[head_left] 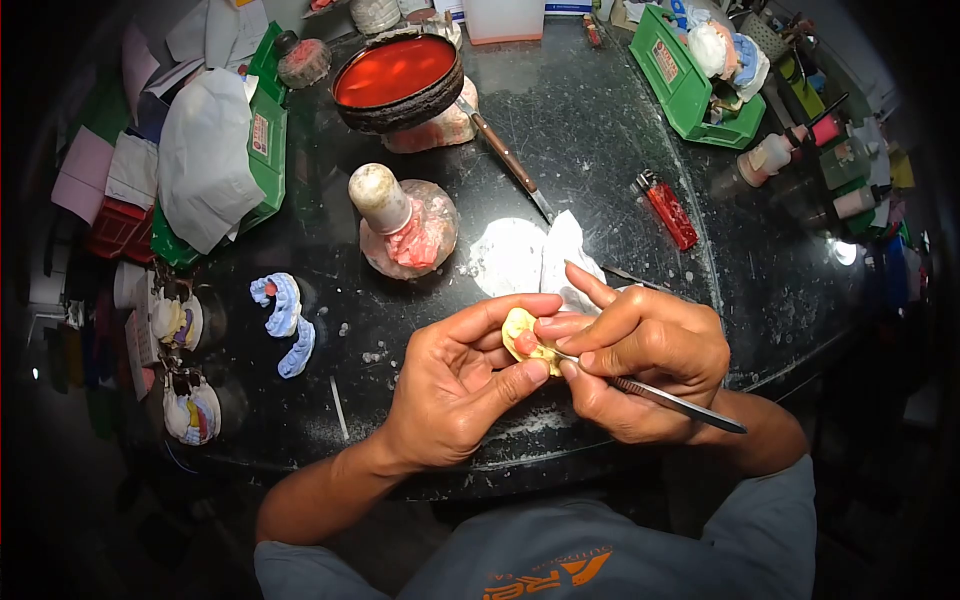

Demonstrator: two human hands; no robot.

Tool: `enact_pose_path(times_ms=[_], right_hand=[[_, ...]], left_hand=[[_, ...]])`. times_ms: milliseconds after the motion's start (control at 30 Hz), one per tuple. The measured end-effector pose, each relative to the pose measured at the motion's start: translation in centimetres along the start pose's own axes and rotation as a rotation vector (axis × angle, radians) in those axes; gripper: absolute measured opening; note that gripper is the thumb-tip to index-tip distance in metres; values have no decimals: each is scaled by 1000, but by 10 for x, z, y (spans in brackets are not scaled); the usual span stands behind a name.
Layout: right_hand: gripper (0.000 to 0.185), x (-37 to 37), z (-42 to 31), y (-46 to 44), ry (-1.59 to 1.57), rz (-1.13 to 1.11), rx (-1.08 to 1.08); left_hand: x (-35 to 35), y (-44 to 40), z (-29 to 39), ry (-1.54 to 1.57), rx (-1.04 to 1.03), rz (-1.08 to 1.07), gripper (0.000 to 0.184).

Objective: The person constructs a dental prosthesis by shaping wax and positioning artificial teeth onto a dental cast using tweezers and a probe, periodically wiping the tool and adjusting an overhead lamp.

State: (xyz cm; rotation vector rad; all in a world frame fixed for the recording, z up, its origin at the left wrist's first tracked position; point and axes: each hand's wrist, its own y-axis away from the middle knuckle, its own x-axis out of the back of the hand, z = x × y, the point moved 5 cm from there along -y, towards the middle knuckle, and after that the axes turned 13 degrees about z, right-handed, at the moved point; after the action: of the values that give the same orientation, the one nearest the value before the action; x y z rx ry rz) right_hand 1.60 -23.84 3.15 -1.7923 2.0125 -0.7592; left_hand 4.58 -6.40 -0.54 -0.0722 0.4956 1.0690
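Observation:
My left hand [445, 390] pinches a small yellow dental cast [516, 326] between thumb and fingers, above the bench's front edge. A lump of pink wax [526, 343] sits on the cast. In my right hand [655, 360] is a metal wax carver [685, 405], gripped like a pen. Its handle points down to the right, while its tip is at the cast beside the wax; whether it touches is hard to make out. Right-hand fingertips also rest close against the cast's edge. Behind them lies a crumpled white cloth [566, 250].
A pan of red wax [396, 72] stands at the back, near a wood-handled knife [505, 155]. A capped burner [408, 230], a red lighter [668, 212] and blue-white casts [284, 310] lie around. Green bins [268, 150] flank the bench; mounted casts [190, 408] stand at left.

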Motion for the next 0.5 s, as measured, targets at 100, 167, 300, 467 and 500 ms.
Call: enact_pose_path(times_ms=[100, 167, 300, 467, 500], right_hand=[[11, 0, 2, 1, -28, 39, -38], [11, 1, 1, 1, -32, 41, -40], [12, 0, 1, 1, -42, 32, -10], [13, -1, 1, 0, -31, 28, -14], [13, -1, 1, 0, -35, 37, -19]], left_hand=[[-1, 1, 0, 6, 5, 0, 49], [-1, 0, 1, 0, 2, -3, 49], [-1, 0, 2, -1, -12, -11, 49], [-1, 0, 1, 5, -15, -3, 49], [0, 0, 1, -2, -14, -2, 49]])
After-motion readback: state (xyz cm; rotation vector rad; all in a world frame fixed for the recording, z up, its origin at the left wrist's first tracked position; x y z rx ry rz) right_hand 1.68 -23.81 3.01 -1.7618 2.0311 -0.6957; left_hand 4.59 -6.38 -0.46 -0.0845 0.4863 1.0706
